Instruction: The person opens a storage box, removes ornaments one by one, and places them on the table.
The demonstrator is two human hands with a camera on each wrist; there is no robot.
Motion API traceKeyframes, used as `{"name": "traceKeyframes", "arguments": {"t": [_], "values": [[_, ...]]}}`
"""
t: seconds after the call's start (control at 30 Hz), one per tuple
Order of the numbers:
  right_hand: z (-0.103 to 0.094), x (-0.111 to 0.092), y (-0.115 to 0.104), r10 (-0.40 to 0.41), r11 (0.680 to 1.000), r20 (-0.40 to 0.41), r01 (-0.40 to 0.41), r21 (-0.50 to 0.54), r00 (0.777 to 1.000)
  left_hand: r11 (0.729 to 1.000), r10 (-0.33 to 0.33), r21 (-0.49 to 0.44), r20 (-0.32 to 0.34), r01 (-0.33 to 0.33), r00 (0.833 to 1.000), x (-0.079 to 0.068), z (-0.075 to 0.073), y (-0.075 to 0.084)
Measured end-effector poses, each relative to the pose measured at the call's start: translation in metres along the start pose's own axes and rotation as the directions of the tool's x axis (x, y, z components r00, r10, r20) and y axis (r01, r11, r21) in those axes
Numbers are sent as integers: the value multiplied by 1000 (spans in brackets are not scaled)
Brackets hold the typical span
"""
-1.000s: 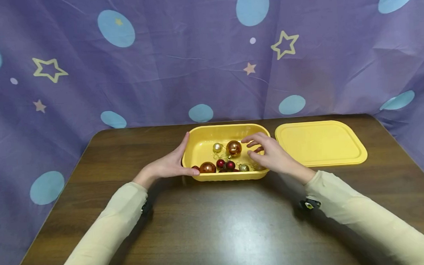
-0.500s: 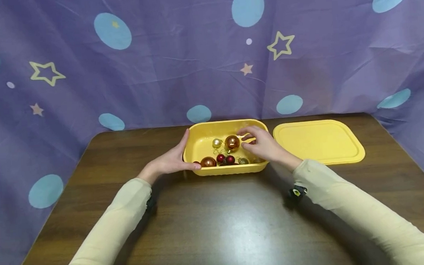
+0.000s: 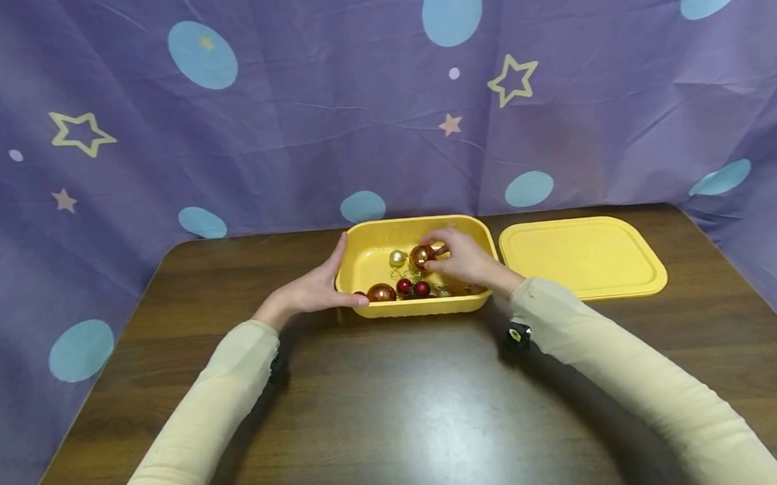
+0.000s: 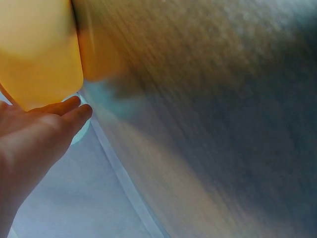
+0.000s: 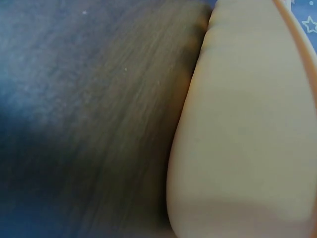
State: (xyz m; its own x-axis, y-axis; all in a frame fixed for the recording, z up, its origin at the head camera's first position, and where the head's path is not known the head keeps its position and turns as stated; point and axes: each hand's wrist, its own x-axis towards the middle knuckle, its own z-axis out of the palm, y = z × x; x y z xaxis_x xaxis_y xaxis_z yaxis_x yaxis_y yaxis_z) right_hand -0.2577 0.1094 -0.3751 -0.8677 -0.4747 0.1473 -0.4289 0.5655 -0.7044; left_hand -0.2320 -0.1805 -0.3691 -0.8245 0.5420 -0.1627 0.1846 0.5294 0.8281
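A yellow plastic box (image 3: 418, 308) stands on the table with several Christmas baubles inside. My left hand (image 3: 312, 287) holds the box's left end, its thumb over the near rim and its fingers along the outer wall. In the left wrist view, the left hand's fingers (image 4: 69, 111) lie against the box's lower wall. My right hand (image 3: 465, 257) reaches into the box and pinches a shiny copper bauble (image 3: 421, 257) between thumb and fingers. A small gold bauble (image 3: 397, 258) sits left of it. Nearer the front rim lie another copper bauble (image 3: 381, 293) and dark red baubles (image 3: 421, 288).
To the right of the box, a yellow lid (image 3: 583, 258) lies flat on the brown wooden table (image 3: 384, 404). Behind the table's far edge hangs a purple curtain (image 3: 278, 146) with stars and blue spots. The box's outer wall (image 5: 242, 124) fills much of the right wrist view.
My right hand has moved left and its fingers have closed on the copper bauble. The left hand has kept its hold on the box.
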Motion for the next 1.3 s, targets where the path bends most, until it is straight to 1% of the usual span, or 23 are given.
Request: {"name": "traceKeyframes", "arguments": {"t": [0.13, 0.3, 0.4, 0.57, 0.63, 0.77, 1.0, 1.13, 1.3], "values": [[3, 4, -1, 32, 999, 30, -33, 33, 999, 1000, -3, -16, 6, 3, 1000, -1, 0, 2], [3, 4, 0, 14, 999, 53, -17, 46, 998, 999, -6, -32, 15, 6, 1000, -1, 1, 3], [0, 2, 0, -2, 999, 47, 0, 51, 999, 1000, 0, -30, 20, 1, 1000, -1, 1, 4], [-7, -8, -2, -38, 996, -4, 38, 86, 999, 1000, 11, -19, 12, -11, 1000, 0, 1, 4], [-10, -12, -2, -66, 993, -33, 68, 92, 997, 1000, 16, -18, 6, -16, 1000, 0, 0, 3], [-15, -24, -3, -83, 989, -85, 93, 119, 993, 1000, 13, -15, 5, -13, 1000, 0, 0, -1], [-27, -49, -9, -45, 972, -159, 80, 220, 986, 1000, 5, -29, 10, -5, 1000, -1, 0, -2], [-36, -59, -10, -31, 970, -183, 74, 230, 983, 999, 9, -32, 10, -9, 1000, -2, 0, -1], [-47, -71, -10, -9, 971, -191, 54, 232, 982, 998, 21, -60, 18, -20, 1000, -3, 0, 1]]}}
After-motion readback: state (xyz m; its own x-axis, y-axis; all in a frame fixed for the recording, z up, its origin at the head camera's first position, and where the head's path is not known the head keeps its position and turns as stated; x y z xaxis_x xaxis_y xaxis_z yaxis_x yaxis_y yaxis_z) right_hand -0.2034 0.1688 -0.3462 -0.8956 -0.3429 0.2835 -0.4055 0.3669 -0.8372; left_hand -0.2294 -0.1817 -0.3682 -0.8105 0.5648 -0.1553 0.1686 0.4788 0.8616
